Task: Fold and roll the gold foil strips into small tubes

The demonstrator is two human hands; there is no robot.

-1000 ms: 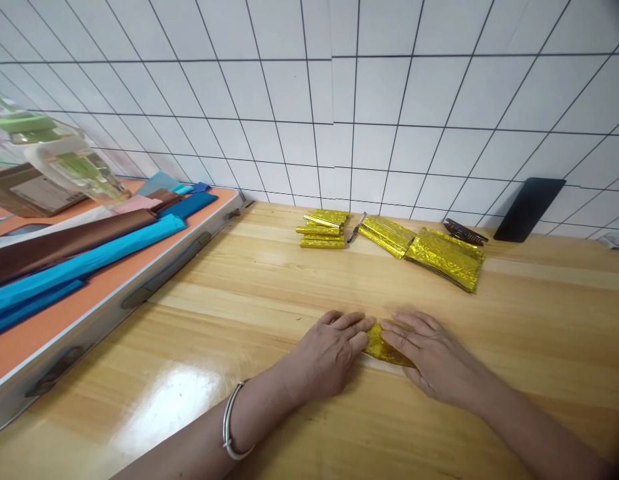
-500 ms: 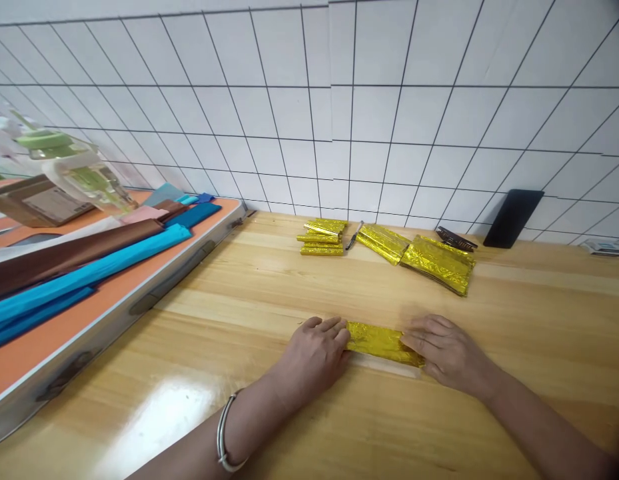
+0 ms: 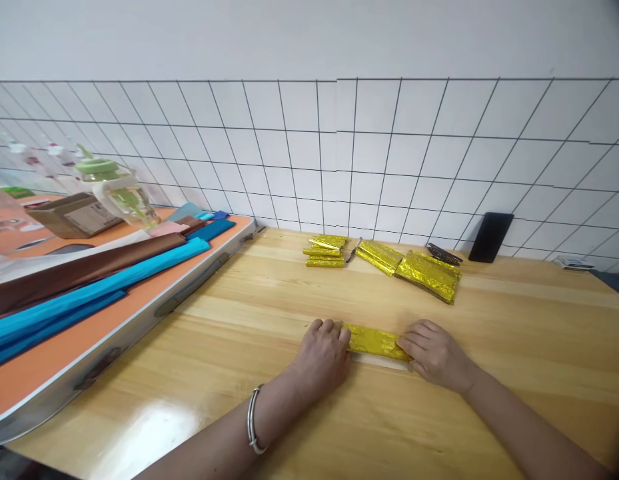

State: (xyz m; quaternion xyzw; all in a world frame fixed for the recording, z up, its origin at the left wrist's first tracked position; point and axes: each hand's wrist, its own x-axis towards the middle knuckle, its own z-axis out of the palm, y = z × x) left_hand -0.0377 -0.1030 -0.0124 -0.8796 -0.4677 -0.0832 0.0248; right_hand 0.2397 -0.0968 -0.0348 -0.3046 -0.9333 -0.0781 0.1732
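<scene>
A folded strip of gold foil paper (image 3: 376, 341) lies on the wooden table (image 3: 269, 313) in front of me. My left hand (image 3: 323, 353) grips its left end with curled fingers. My right hand (image 3: 434, 353) holds its right end, fingers pressed down on the foil. A silver bangle sits on my left wrist. Near the wall lie a small stack of folded gold strips (image 3: 325, 251) and two piles of gold foil sheets (image 3: 429, 275).
A pen (image 3: 354, 249) lies between the gold stacks. A black phone (image 3: 490, 237) leans on the tiled wall, a dark comb (image 3: 443, 253) beside it. Left, an orange tray (image 3: 64, 333) holds blue and brown paper rolls, a box and a green-lidded bottle (image 3: 116, 190).
My hands slid apart from the middle of the gold strip to its two ends, uncovering it. The camera tilted upward, showing more wall.
</scene>
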